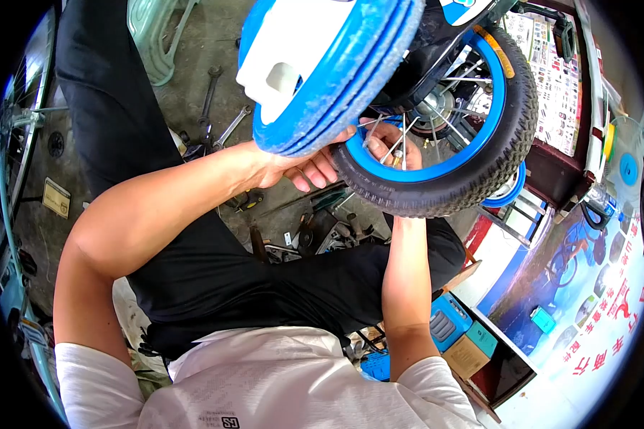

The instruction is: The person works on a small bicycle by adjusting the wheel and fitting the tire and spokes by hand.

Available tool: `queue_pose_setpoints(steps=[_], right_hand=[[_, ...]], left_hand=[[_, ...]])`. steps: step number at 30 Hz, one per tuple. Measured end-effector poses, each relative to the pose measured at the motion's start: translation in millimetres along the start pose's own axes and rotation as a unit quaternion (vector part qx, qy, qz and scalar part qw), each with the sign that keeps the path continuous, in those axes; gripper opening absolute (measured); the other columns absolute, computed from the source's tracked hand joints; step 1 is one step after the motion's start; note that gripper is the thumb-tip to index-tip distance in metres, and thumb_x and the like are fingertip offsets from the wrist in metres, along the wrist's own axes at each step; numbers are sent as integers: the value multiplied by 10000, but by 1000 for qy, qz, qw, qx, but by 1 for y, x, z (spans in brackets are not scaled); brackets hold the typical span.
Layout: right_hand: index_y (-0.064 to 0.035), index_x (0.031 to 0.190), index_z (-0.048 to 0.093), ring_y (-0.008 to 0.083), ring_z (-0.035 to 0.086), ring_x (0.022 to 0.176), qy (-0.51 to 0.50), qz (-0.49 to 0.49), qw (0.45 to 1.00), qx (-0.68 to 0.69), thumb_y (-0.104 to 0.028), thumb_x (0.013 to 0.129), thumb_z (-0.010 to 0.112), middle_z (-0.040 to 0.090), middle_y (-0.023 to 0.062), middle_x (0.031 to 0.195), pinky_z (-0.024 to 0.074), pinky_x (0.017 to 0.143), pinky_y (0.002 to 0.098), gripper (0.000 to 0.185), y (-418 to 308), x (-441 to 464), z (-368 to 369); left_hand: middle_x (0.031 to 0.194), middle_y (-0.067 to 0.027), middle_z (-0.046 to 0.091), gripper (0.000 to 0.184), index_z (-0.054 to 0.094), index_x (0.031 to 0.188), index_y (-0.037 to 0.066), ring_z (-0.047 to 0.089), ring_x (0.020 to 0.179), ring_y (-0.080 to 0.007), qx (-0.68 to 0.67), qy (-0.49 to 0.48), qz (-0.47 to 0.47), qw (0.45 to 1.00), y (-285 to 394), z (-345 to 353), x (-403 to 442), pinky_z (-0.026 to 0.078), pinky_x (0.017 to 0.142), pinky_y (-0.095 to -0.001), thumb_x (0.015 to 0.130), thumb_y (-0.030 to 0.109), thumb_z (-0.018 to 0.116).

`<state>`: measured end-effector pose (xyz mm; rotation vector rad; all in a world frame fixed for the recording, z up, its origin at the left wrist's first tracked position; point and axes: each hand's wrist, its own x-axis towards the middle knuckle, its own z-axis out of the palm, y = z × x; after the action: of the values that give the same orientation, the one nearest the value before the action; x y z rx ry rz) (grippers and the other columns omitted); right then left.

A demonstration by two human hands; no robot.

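Note:
A small bicycle wheel with a knobby black tyre (pixel 451 204) and a blue rim (pixel 436 170) is in front of me at the upper right. My right hand (pixel 393 143) reaches in among the spokes, its fingers pinched at a small metal piece that looks like the valve stem (pixel 398 159) at the rim's inner side. My left hand (pixel 311 166) is at the tyre's left side, its fingers loosely stretched and apart, its thumb near the rim. A grooved blue part with a white middle (pixel 336 86) hangs above and hides part of that hand.
Two spanners, one a dark wrench (pixel 210 96) and one a shiny wrench (pixel 231 127), lie on the floor. Several tools are heaped below the wheel. A pale green stool (pixel 154 43) stands upper left. A blue case (pixel 447 322) and a cardboard box (pixel 466 357) are lower right.

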<state>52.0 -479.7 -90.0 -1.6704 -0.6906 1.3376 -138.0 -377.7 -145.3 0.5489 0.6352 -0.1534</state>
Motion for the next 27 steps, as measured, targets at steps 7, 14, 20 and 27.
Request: queue_pose_setpoints(steps=[7,14,20,27], right_hand=[[-13,1201,667,65,627,832,5,6,1000,-2,-125,928,725,662,-1,953,496,731,202,301,2,1,1],[-34,1206,674,65,650,830,26,9,1000,2,-154,935,724,693,2,959,512,705,203,300,8,-1,-1],[-38,1186,688,40,606,734,50,36,998,-10,-163,950,706,675,-31,844,468,644,189,268,9,1,-6],[-29,1179,687,45,591,716,53,17,998,-4,-174,967,685,674,-24,882,453,623,197,257,13,0,-7]], left_hand=[[742,-70,681,611,669,939,24,638,558,-121,5,13,15,1000,-1,-1,-2,489,440,-246,915,630,596],[740,-63,667,638,667,941,14,633,567,-123,11,17,18,1000,-7,-3,5,489,442,-246,923,646,574],[732,-81,679,632,659,902,5,643,559,-134,25,9,-25,999,2,7,-12,491,435,-250,925,632,584],[730,-63,664,600,657,920,19,629,566,-122,4,5,-15,1000,-1,3,-1,479,439,-255,927,616,600]])
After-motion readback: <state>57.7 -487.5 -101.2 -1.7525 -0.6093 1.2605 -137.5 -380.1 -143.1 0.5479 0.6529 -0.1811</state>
